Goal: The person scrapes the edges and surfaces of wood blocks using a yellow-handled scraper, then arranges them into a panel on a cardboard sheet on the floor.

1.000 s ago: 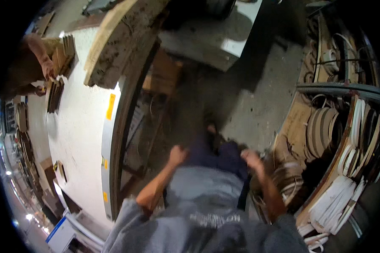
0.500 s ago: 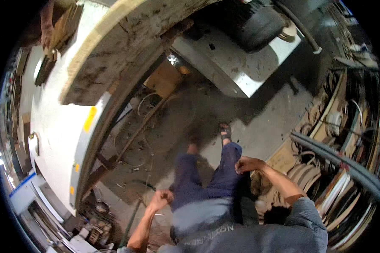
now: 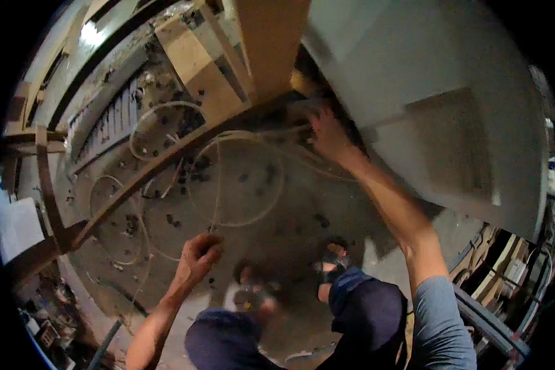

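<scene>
My left hand hangs over the floor with its fingers curled in, and nothing shows in it. Just beyond its fingertips runs a pale loop of thin hose or cord, which lies on the floor. My right hand is stretched forward with its fingers apart. It is nearest to the dark gap between the upright wooden post and the large grey panel. Blur and shadow hide whether its fingertips touch anything there.
A brown beam crosses low at the left, near a wooden board and a ribbed grey piece. Dark scraps litter the floor. Strips and a grey rail stand at the lower right.
My view has moved in toward the frame and floor loops at the left. My right hand has gone from beside my thigh to reaching far forward. The left hand stays curled.
</scene>
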`<action>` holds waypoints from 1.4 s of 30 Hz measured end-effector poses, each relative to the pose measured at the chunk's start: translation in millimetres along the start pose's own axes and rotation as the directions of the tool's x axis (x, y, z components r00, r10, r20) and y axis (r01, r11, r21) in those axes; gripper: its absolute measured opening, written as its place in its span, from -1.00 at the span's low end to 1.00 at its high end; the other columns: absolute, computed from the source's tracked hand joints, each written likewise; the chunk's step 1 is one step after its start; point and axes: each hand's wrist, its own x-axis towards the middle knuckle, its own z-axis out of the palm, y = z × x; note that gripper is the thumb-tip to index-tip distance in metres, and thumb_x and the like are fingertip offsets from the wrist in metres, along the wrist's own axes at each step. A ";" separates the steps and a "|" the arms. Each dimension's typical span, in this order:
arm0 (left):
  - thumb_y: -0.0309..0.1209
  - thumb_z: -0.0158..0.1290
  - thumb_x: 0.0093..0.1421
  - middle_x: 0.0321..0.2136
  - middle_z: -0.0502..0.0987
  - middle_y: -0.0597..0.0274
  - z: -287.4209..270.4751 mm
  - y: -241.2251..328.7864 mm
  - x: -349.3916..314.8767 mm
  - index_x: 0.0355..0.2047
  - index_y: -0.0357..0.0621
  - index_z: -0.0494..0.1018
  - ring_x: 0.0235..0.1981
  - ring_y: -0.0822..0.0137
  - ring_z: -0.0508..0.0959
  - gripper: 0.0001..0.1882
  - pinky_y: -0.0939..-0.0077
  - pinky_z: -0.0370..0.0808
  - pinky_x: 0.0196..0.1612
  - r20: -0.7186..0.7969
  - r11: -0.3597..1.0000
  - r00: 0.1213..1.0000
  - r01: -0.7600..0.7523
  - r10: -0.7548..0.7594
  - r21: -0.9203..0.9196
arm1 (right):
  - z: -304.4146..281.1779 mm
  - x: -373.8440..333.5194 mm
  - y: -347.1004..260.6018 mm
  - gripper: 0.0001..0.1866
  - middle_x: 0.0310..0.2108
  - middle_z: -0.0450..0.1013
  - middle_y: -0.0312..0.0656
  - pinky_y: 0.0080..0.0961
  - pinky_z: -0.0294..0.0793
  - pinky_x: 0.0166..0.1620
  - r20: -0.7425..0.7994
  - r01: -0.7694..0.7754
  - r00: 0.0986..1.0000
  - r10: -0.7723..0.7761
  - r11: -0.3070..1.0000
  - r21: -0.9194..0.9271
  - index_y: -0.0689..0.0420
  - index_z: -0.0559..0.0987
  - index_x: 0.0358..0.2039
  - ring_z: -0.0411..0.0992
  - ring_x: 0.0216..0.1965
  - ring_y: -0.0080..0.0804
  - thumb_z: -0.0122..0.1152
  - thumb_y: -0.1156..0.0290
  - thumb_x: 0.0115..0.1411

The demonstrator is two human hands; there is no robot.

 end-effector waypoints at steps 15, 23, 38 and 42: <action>-0.28 0.32 0.06 0.05 0.50 0.03 63.8 -46.9 125.2 0.23 -0.26 0.29 0.07 0.23 0.50 -0.24 0.31 0.42 0.16 -0.027 0.837 0.836 -0.548 0.547 -0.006 | -4.6 -64.6 -65.2 -0.11 0.05 0.43 0.05 -0.08 0.38 0.16 -0.070 0.271 0.963 -0.261 0.920 0.283 0.18 0.33 0.25 0.40 0.09 0.08 0.51 0.17 -0.07; -0.16 0.34 -0.02 0.04 0.43 0.10 116.9 -45.9 107.9 0.28 -0.27 0.19 0.03 0.25 0.46 -0.07 0.31 0.38 0.13 0.071 0.909 0.967 -0.204 0.245 -0.364 | -5.6 -28.3 -71.1 -0.23 0.13 0.38 0.14 -0.13 0.38 0.22 0.099 0.018 0.981 -0.166 0.588 0.809 0.23 0.32 0.29 0.41 0.10 0.14 0.39 0.24 0.11; -0.16 0.38 0.00 -0.06 0.55 0.05 113.1 -96.2 66.8 0.17 -0.34 0.35 -0.03 0.17 0.54 -0.19 0.28 0.48 0.06 0.121 0.870 0.991 0.017 0.050 -0.493 | 80.6 -50.2 -10.4 -0.35 -0.04 0.55 0.02 -0.29 0.50 0.08 -0.033 -0.374 0.861 0.508 0.675 0.636 0.26 0.47 0.12 0.53 0.02 -0.13 0.47 0.24 0.07; -0.16 0.37 0.02 -0.11 0.55 0.07 117.0 -60.6 83.9 0.14 -0.31 0.38 -0.11 0.21 0.54 -0.25 0.28 0.50 -0.03 0.271 0.761 0.957 0.251 -0.103 -0.598 | 42.4 -143.4 -136.0 -0.30 0.10 0.48 0.01 -0.20 0.40 0.20 0.111 -0.187 0.982 0.153 0.703 0.686 0.24 0.45 0.17 0.45 0.13 -0.09 0.47 0.22 0.07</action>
